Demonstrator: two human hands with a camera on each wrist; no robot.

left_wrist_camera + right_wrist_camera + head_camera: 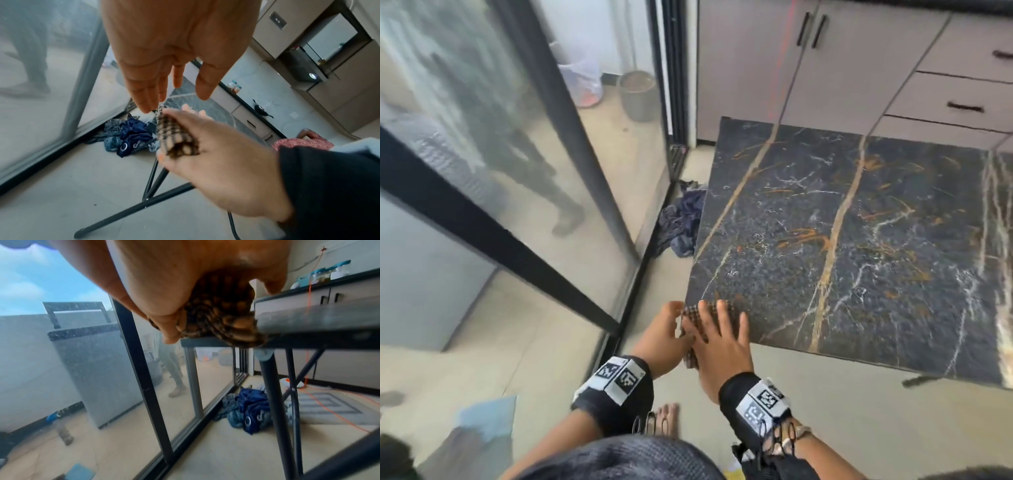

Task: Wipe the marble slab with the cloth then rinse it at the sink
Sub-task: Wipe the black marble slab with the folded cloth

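Observation:
The dark marble slab [842, 240], veined in gold and white, tops a table with black legs. At its near left corner both hands meet on a brown checked cloth [690, 315]. My right hand [722, 342] lies over the cloth with fingers spread on the slab, the thumb holding the bunched cloth [222, 313] against the palm at the slab's edge [318, 318]. My left hand [664, 329] is just off the corner, fingers straight. Its fingertips [148, 107] touch the far end of the rolled cloth [174, 134]. No sink is in view.
A glass sliding door [500, 154] runs along the left, with a person's legs [544, 178] behind it. Blue clothes [681, 222] lie heaped on the floor by the slab's left edge. Cabinets and drawers [859, 68] stand beyond. Black table legs [271, 394] and a rug [329, 404] are underneath.

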